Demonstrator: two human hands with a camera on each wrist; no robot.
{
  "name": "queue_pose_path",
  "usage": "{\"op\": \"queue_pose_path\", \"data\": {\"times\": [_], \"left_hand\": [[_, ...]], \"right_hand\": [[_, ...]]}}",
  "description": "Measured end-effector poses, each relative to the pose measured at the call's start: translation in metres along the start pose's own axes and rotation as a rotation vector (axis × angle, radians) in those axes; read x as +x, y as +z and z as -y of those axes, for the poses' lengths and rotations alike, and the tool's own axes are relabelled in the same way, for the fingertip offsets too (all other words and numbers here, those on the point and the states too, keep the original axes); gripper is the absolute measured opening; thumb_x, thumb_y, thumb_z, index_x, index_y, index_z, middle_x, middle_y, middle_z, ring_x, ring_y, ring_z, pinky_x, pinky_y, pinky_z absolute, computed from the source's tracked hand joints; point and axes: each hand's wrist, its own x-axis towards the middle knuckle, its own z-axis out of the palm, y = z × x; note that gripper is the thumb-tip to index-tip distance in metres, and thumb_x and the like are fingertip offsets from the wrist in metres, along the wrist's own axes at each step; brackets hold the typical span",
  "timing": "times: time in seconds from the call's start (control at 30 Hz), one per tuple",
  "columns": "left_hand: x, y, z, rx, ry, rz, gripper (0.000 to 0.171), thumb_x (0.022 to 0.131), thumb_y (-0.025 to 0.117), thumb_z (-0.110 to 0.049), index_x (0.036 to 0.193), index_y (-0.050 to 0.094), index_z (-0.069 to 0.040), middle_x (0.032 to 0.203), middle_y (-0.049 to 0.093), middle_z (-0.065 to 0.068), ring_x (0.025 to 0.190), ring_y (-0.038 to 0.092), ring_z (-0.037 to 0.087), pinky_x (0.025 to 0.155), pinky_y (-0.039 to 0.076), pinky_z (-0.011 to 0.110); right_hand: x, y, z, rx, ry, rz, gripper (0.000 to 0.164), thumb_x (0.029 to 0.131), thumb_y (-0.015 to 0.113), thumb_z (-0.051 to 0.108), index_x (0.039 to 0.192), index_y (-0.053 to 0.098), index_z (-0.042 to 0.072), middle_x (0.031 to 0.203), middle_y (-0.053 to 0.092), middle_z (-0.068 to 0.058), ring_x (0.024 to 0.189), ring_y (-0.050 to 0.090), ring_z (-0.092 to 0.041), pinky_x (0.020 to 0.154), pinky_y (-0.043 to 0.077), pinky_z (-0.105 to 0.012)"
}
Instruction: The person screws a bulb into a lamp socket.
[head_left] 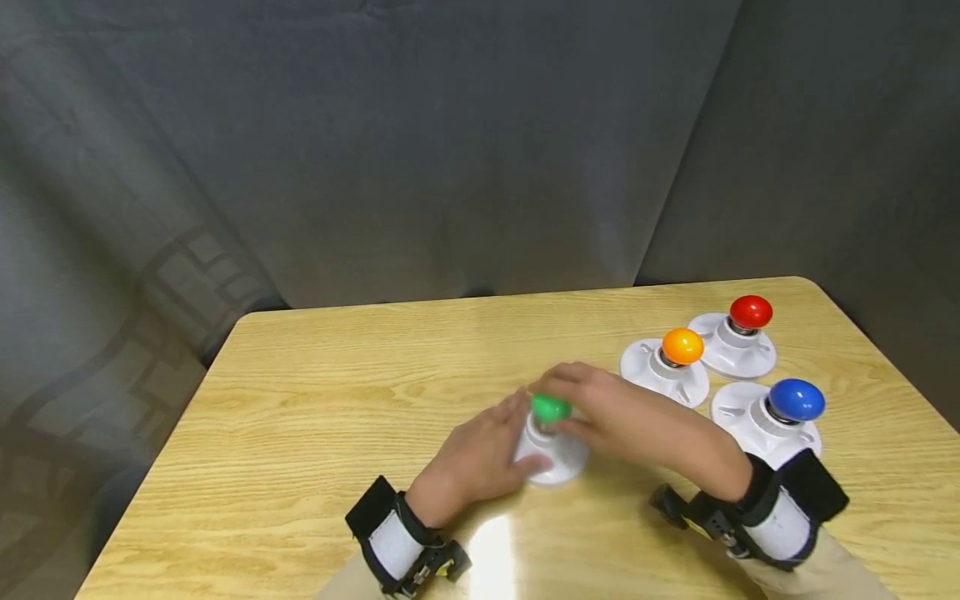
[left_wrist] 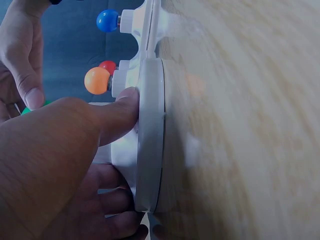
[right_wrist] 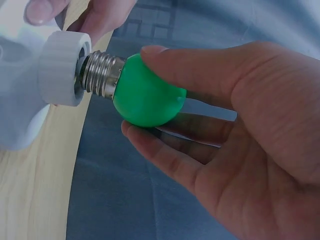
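Observation:
My right hand (head_left: 607,408) pinches a green light bulb (right_wrist: 150,92) between thumb and fingers. The bulb's metal screw base (right_wrist: 102,74) sits at the mouth of a white lamp socket (right_wrist: 62,67), with much of its thread showing outside. In the head view the socket's round white base (head_left: 558,462) lies on the table. My left hand (head_left: 483,454) grips that base by its left side. The left wrist view has the left thumb (left_wrist: 120,112) on top of the base and the other fingers curled at its rim.
To the right stand white sockets with an orange bulb (head_left: 682,347), a red bulb (head_left: 751,312) and a blue bulb (head_left: 797,400). They are on the wooden table (head_left: 337,400). A dark grey curtain (head_left: 450,150) hangs behind the table's back edge.

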Motion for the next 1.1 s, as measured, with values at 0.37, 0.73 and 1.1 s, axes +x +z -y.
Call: {"op": "queue_pose_path", "data": {"times": [0.37, 0.73, 1.1], "left_hand": [[0.001, 0.0, 0.0, -0.021, 0.009, -0.01, 0.086, 0.092, 0.055, -0.054, 0.156, 0.013, -0.013, 0.158, 0.028, 0.016, 0.135, 0.038, 0.033, 0.102, 0.047, 0.052], [0.001, 0.0, 0.0, -0.017, -0.014, 0.009, 0.085, 0.093, 0.053, -0.055, 0.156, 0.014, -0.012, 0.158, 0.026, 0.016, 0.136, 0.037, 0.033, 0.103, 0.047, 0.051], [0.001, 0.0, 0.0, -0.007, -0.015, 0.011, 0.086, 0.092, 0.053, -0.056, 0.155, 0.017, -0.008, 0.158, 0.026, 0.017, 0.135, 0.038, 0.034, 0.102, 0.048, 0.051]], "right_hand": [[0.002, 0.009, 0.0, -0.063, -0.028, 0.004, 0.039, 0.081, 0.076, 0.009, 0.119, 0.066, 0.006, 0.107, 0.067, -0.011, 0.091, 0.063, -0.019, 0.076, 0.062, -0.036], [0.003, 0.013, 0.001, -0.099, -0.01, 0.012, 0.038, 0.081, 0.076, 0.01, 0.117, 0.067, 0.005, 0.104, 0.067, -0.01, 0.087, 0.062, -0.018, 0.074, 0.062, -0.035], [0.005, 0.013, 0.004, -0.125, 0.03, -0.002, 0.031, 0.079, 0.078, 0.013, 0.108, 0.069, 0.005, 0.093, 0.067, -0.008, 0.076, 0.06, -0.014, 0.063, 0.06, -0.029]]}}
